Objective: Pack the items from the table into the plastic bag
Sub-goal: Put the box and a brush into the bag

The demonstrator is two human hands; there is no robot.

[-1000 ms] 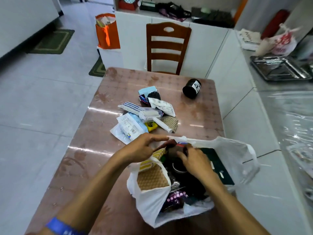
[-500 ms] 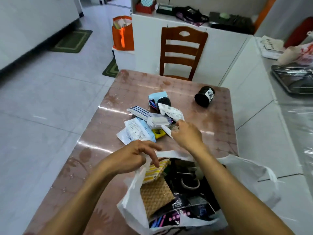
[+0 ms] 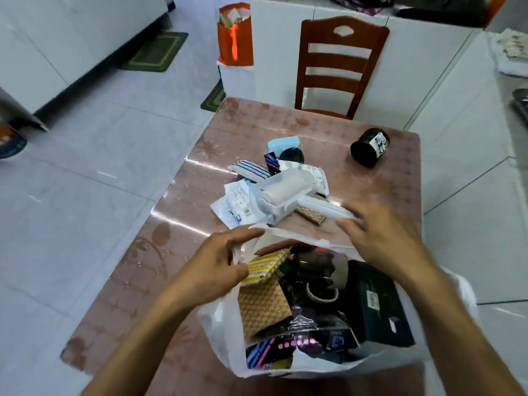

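Bag of white plastic sits open at the table's near edge; left hand fingers pinch its rim; right hand, just beyond the bag, grips a blurred white tube; remaining packets lie piled beyond the bag.

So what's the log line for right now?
left hand: holds white plastic bag rim | right hand: carrying white tube | pile remains on pink table

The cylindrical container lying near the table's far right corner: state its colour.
Black, with a white label, seen in the head view: cylindrical container.
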